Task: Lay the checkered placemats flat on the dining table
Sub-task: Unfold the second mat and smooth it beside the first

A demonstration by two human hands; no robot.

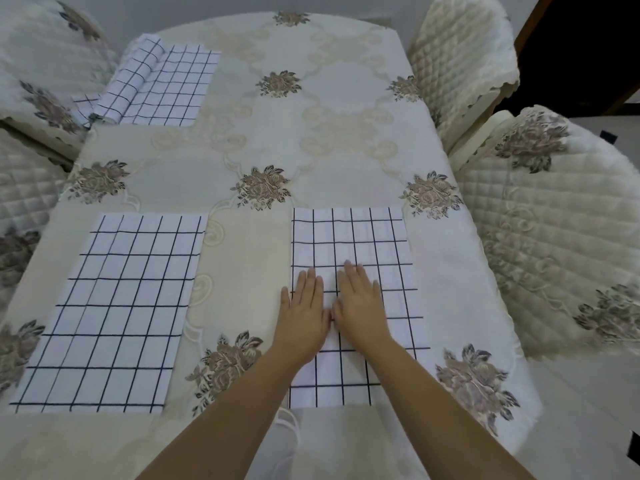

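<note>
A white placemat with dark grid lines lies spread flat on the near right of the dining table. Both palms press down on its middle, side by side: my left hand and my right hand, fingers straight and pointing away from me. A second checkered placemat lies flat at the near left. At the far left a third placemat lies flat, with a rolled checkered placemat resting on its left side.
A cream tablecloth with embroidered flower motifs covers the table. Quilted cream chairs stand around it: two on the right and two on the left. A dark doorway shows at the top right.
</note>
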